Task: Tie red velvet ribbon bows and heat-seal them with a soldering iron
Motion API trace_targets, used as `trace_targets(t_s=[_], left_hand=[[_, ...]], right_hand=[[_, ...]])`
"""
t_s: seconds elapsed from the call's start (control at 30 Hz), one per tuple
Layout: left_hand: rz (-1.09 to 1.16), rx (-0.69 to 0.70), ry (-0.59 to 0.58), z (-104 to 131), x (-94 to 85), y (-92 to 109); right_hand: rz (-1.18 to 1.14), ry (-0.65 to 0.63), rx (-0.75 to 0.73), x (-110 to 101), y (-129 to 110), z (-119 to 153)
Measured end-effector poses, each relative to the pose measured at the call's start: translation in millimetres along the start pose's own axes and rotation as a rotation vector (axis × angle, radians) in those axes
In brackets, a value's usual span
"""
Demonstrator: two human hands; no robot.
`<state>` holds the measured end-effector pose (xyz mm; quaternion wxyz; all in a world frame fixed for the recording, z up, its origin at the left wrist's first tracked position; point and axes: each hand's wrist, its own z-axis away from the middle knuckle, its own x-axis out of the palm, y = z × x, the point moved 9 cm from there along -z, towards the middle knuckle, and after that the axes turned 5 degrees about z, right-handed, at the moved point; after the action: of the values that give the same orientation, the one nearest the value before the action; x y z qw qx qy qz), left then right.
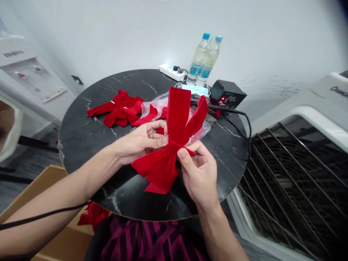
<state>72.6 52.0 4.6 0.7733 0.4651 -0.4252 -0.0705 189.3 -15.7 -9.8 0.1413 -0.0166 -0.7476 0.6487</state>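
Observation:
A large red velvet bow point(178, 112) is held up over the round black table point(122, 195), its loops pointing away and its tails toward me. My left hand point(144, 141) pinches it at the left of its middle. On the right, my right hand point(198, 166) grips a narrow red piece at the bow's centre between thumb and fingers. More red bows point(119, 110) lie on the table at the left. Behind the held bow, a clear plastic bag point(163, 101) has red pieces in and around it.
Two bottles point(197, 65), a white power strip point(172, 72), a blue mask point(194, 89) and a black control box point(228, 94) with a cable stand at the back. A cardboard box point(51, 181) is at lower left, a large fan unit point(288, 174) at right.

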Motion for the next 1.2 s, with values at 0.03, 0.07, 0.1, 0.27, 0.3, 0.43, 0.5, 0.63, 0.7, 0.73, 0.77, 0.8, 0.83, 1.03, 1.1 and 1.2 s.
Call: trace_targets(t_s=[0.03, 0.07, 0.1, 0.27, 0.3, 0.43, 0.5, 0.63, 0.7, 0.73, 0.77, 0.8, 0.83, 1.03, 1.1, 1.2], left_hand=[[-0.005, 0.009, -0.024, -1.6, 2.0, 0.0], [-0.017, 0.017, -0.036, -3.1, 3.0, -0.4], [-0.038, 0.029, -0.038, -4.5, 3.0, -0.5], [-0.246, 0.125, 0.044, -5.5, -5.9, 6.7], [-0.305, 0.143, 0.071, -3.7, -8.0, 9.7], [-0.484, 0.155, 0.173, 7.8, -11.7, 18.0], [-0.535, 0.178, 0.204, 13.3, -10.2, 21.2], [-0.519, 0.262, 0.171, 16.3, -3.1, 21.9], [-0.45, 0.264, 0.128, 13.7, -1.5, 17.8], [-0.436, 0.26, 0.106, 12.0, -0.8, 16.1], [-0.45, 0.27, 0.095, 10.8, -0.5, 16.4], [-0.492, 0.307, 0.1, 10.6, -1.0, 19.8], [-0.546, 0.362, 0.123, 11.6, -2.5, 25.8], [-0.291, 0.014, 0.105, 10.6, -22.1, 3.8], [-0.207, -0.187, 0.038, 15.0, -19.0, -15.1], [-0.193, -0.245, 0.017, 18.6, -17.3, -22.5]], right_hand=[[0.017, 0.0, -0.006, -0.3, -1.2, 0.1], [0.032, 0.001, -0.016, -0.7, -3.2, 0.1], [0.042, 0.003, -0.034, -0.9, -6.2, 0.2], [0.109, 0.031, -0.129, -2.6, -22.6, -1.3], [0.128, 0.05, -0.148, -4.0, -25.0, -2.0], [0.186, 0.1, -0.23, -7.1, -31.3, -4.9], [0.205, 0.091, -0.254, -6.0, -32.9, -5.4], [0.256, 0.066, -0.274, -3.1, -37.1, -2.1], [0.295, 0.06, -0.286, -2.8, -38.9, 0.3], [0.321, 0.065, -0.302, -3.7, -40.0, 1.1], [0.355, 0.078, -0.327, -5.3, -41.4, 1.5], [0.398, 0.095, -0.366, -7.6, -43.6, 1.5], [0.451, 0.12, -0.43, -10.5, -48.0, 1.8], [0.983, 0.015, -1.148, 5.8, -88.2, 26.0], [1.108, -0.21, -1.25, 18.1, -87.0, 32.5], [1.223, -0.42, -1.313, 24.9, -82.1, 39.6]])
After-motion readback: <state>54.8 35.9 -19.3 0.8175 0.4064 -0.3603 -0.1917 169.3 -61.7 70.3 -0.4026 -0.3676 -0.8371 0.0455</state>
